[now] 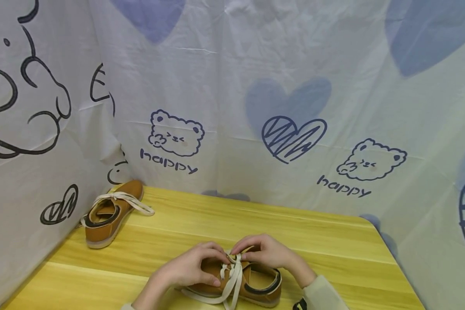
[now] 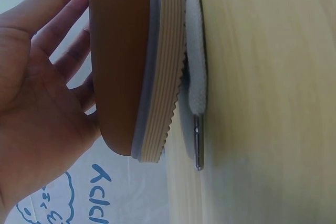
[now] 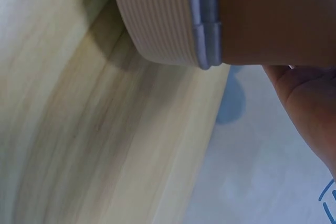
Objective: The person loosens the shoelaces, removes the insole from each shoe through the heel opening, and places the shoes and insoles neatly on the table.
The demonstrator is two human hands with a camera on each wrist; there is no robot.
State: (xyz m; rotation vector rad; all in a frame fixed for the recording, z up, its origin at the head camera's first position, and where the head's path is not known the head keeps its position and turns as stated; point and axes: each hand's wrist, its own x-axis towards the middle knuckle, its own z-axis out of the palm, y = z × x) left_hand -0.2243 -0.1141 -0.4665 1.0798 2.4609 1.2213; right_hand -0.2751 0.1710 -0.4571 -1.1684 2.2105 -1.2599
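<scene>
Well, nearest my head camera, a flat, off-white fabric lace (image 1: 238, 270) drops its loose lengths over the near side of a low brown leather shoe (image 1: 213, 269) with a pale ridged sole. One metal lace tip (image 2: 198, 142) shows close beside that sole in the left wrist view. The shoe sits at the near middle of a yellow wood-grain table (image 1: 333, 249), toe to the left, heel to the right. My left hand (image 1: 195, 265) straddles its front in a fairly wide hold, thumb on the near side; whether those fingertips also catch lace, I cannot tell. My right hand (image 1: 269, 252) holds lace in a narrow pinch at the top of the lacing.

I'd judge that pinch the weak spot: if it loosens, the strand could slip away and the lacing go slack. The trailing lengths lie close together, so pulling the wrong one could tangle them. Should the left hand ease off, a tug could swivel the shoe.

As for containers, I see only shoe openings: the near one shows tan lining and a dark collar. At far left, a matching brown shoe (image 1: 133, 188), heel toward me, shows a brown flap inside. Beyond hangs a white cloth (image 1: 224, 107) printed with blue hearts.
</scene>
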